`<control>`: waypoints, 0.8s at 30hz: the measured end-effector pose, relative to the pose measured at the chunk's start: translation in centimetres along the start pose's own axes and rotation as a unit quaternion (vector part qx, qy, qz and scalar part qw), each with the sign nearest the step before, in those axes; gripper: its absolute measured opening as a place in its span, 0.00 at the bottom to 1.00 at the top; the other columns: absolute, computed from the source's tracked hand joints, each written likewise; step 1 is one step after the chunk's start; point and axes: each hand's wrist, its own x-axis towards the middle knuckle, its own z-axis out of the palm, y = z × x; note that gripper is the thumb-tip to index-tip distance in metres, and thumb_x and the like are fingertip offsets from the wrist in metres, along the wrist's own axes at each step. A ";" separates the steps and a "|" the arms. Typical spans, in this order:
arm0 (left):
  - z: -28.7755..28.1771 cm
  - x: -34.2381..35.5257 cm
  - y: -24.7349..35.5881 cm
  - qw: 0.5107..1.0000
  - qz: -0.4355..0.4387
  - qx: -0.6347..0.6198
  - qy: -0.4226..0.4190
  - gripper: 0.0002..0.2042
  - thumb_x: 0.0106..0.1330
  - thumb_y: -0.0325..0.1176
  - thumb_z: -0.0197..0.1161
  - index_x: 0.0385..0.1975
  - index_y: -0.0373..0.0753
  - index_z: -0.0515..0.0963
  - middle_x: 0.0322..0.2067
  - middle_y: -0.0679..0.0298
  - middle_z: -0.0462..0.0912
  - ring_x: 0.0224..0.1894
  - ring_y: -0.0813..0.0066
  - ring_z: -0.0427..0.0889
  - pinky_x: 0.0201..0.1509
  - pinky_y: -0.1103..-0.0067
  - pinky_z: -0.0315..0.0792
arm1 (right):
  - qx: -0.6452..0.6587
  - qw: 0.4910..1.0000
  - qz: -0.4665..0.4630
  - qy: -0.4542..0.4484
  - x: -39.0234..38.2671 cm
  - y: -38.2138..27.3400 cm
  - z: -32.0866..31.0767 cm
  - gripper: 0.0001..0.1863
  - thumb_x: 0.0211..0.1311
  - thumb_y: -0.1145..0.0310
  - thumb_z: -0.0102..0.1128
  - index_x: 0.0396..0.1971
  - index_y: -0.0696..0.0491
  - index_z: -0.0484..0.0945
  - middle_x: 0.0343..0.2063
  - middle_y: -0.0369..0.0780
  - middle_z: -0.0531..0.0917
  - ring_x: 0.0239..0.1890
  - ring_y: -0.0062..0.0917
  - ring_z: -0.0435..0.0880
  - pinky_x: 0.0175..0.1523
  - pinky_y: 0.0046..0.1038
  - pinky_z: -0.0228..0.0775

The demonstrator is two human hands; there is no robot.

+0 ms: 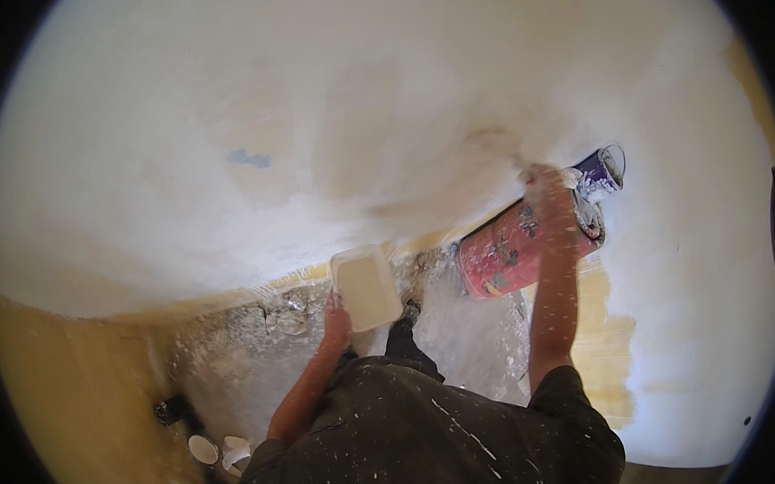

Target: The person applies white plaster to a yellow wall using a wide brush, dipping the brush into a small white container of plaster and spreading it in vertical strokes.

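My left hand (337,319) grips the left rim of a pale, rounded rectangular tub (365,288). Cream-coloured paint or similar liquid lies in it. My right hand (540,182) is raised against the whitish wall (295,99), blurred by motion. Its fingers look closed around something slim that I cannot make out; a dark smear shows just beyond them. Under that forearm stands a red, paint-stained drum (500,252), with a small purple paint can (599,174) on top, streaked with white and fitted with a wire handle.
Rubble and dust cover the grey floor (478,333) around my feet. At the lower left sit a round white lid or dish (203,449) and a white container (235,452). Yellow wall (74,385) bounds the left side. A bluish patch (249,158) marks the wall ahead.
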 end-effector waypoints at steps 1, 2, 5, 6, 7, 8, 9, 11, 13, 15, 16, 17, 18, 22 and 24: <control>0.0 0.0 0.0 1.000 -0.011 0.008 0.014 0.23 0.69 0.38 0.38 0.60 0.33 0.54 0.56 0.54 0.61 0.57 0.68 0.61 0.60 0.77 0.55 | 0.060 0.997 0.041 0.016 0.2 -0.3 -2.3 0.22 0.47 0.78 0.49 0.46 0.52 0.74 0.20 0.37 0.73 0.19 0.22 0.70 0.25 0.21 0.67; -0.3 0.1 0.2 0.999 -0.020 0.017 0.034 0.23 0.69 0.39 0.38 0.60 0.32 0.53 0.56 0.55 0.61 0.57 0.68 0.61 0.60 0.77 0.56 | 0.231 0.964 0.133 0.026 1.5 -2.8 -6.0 0.20 0.51 0.77 0.48 0.47 0.55 0.73 0.19 0.34 0.70 0.16 0.17 0.65 0.21 0.17 0.62; -0.1 -0.2 1.2 0.996 -0.046 0.014 0.077 0.23 0.69 0.39 0.38 0.60 0.32 0.53 0.56 0.55 0.61 0.57 0.68 0.62 0.60 0.76 0.56 | 0.646 0.685 0.314 0.123 3.0 -8.1 -11.9 0.18 0.60 0.70 0.47 0.50 0.62 0.68 0.17 0.29 0.64 0.11 0.08 0.54 0.13 0.11 0.48; 0.3 -0.3 1.4 0.995 -0.055 0.008 0.086 0.23 0.69 0.39 0.38 0.60 0.32 0.53 0.56 0.55 0.61 0.57 0.67 0.61 0.60 0.76 0.56 | 0.673 0.666 0.283 0.153 3.0 -8.0 -12.0 0.19 0.62 0.68 0.46 0.50 0.63 0.67 0.17 0.29 0.64 0.10 0.08 0.53 0.12 0.11 0.47; 0.5 -0.4 1.5 0.996 -0.052 0.002 0.075 0.23 0.69 0.39 0.38 0.60 0.32 0.54 0.56 0.54 0.61 0.57 0.67 0.62 0.60 0.76 0.56 | 0.699 0.645 0.250 0.182 3.0 -7.9 -12.0 0.20 0.63 0.66 0.46 0.51 0.63 0.65 0.16 0.29 0.63 0.09 0.08 0.51 0.12 0.12 0.46; 0.7 -0.4 1.8 0.997 -0.047 -0.005 0.067 0.23 0.69 0.39 0.38 0.59 0.33 0.55 0.56 0.54 0.61 0.57 0.68 0.62 0.59 0.77 0.56 | 0.712 0.631 0.247 0.185 2.7 -7.2 -10.8 0.22 0.64 0.63 0.46 0.53 0.61 0.63 0.15 0.27 0.60 0.10 0.08 0.52 0.11 0.11 0.44; 0.9 -0.3 2.0 0.997 -0.040 -0.014 0.061 0.22 0.69 0.39 0.38 0.59 0.33 0.55 0.56 0.54 0.62 0.57 0.68 0.62 0.59 0.78 0.56 | 0.711 0.632 0.254 0.177 2.7 -6.8 -9.4 0.22 0.64 0.62 0.47 0.53 0.60 0.64 0.15 0.27 0.59 0.10 0.08 0.52 0.12 0.11 0.43; 1.2 0.0 1.8 0.998 -0.034 -0.018 0.051 0.22 0.69 0.39 0.38 0.59 0.33 0.55 0.56 0.54 0.62 0.56 0.68 0.62 0.59 0.78 0.56 | 0.705 0.634 0.272 0.161 1.9 -6.2 -6.0 0.23 0.63 0.60 0.47 0.53 0.58 0.64 0.14 0.27 0.58 0.10 0.08 0.52 0.12 0.12 0.43; 1.3 0.0 1.5 0.998 -0.036 -0.011 0.044 0.22 0.69 0.39 0.38 0.59 0.33 0.55 0.56 0.54 0.62 0.56 0.68 0.62 0.59 0.78 0.56 | 0.691 0.663 0.257 0.126 -0.3 -4.5 0.3 0.22 0.63 0.58 0.48 0.53 0.55 0.65 0.14 0.26 0.58 0.10 0.08 0.52 0.13 0.12 0.44; 1.3 -0.2 1.4 0.998 -0.039 -0.001 0.042 0.22 0.69 0.39 0.38 0.59 0.33 0.55 0.56 0.54 0.62 0.56 0.68 0.62 0.59 0.78 0.56 | 0.731 0.598 0.320 0.075 -2.5 -4.0 6.5 0.22 0.61 0.56 0.51 0.50 0.56 0.68 0.13 0.26 0.59 0.10 0.08 0.53 0.13 0.13 0.43; 1.2 0.0 1.7 0.998 -0.037 0.004 0.042 0.22 0.69 0.39 0.38 0.59 0.33 0.55 0.56 0.54 0.62 0.56 0.68 0.62 0.59 0.78 0.56 | 0.736 0.574 0.352 0.069 -3.3 -4.3 9.7 0.22 0.61 0.56 0.51 0.49 0.55 0.68 0.12 0.25 0.58 0.10 0.09 0.53 0.13 0.13 0.43; 1.0 0.0 1.8 0.998 -0.036 0.006 0.044 0.22 0.69 0.39 0.38 0.59 0.33 0.55 0.56 0.54 0.62 0.56 0.68 0.62 0.59 0.78 0.56 | 0.740 0.551 0.380 0.061 -4.5 -4.7 12.2 0.22 0.60 0.55 0.51 0.47 0.55 0.69 0.12 0.25 0.57 0.09 0.09 0.53 0.13 0.13 0.43; 0.7 -0.1 2.0 0.998 -0.034 0.013 0.050 0.22 0.69 0.39 0.38 0.59 0.33 0.55 0.56 0.54 0.62 0.56 0.68 0.62 0.59 0.78 0.56 | 0.727 0.547 0.413 0.044 -5.6 -5.2 14.3 0.21 0.60 0.54 0.51 0.46 0.54 0.70 0.12 0.25 0.58 0.09 0.09 0.53 0.12 0.13 0.42; -0.2 0.2 2.5 0.997 -0.030 0.030 0.061 0.22 0.69 0.39 0.36 0.58 0.32 0.56 0.56 0.54 0.61 0.57 0.67 0.60 0.61 0.77 0.54 | 0.728 0.474 0.491 -0.070 -10.4 -1.9 22.0 0.15 0.57 0.59 0.54 0.40 0.51 0.73 0.11 0.29 0.65 0.09 0.18 0.62 0.13 0.21 0.52; 1.0 -0.1 2.4 0.997 -0.035 0.046 0.046 0.22 0.69 0.40 0.37 0.58 0.32 0.56 0.56 0.53 0.62 0.57 0.67 0.60 0.61 0.77 0.54 | 0.594 0.679 0.387 -0.189 -14.1 5.9 24.1 0.11 0.55 0.61 0.54 0.37 0.49 0.73 0.10 0.30 0.64 0.09 0.18 0.63 0.13 0.22 0.54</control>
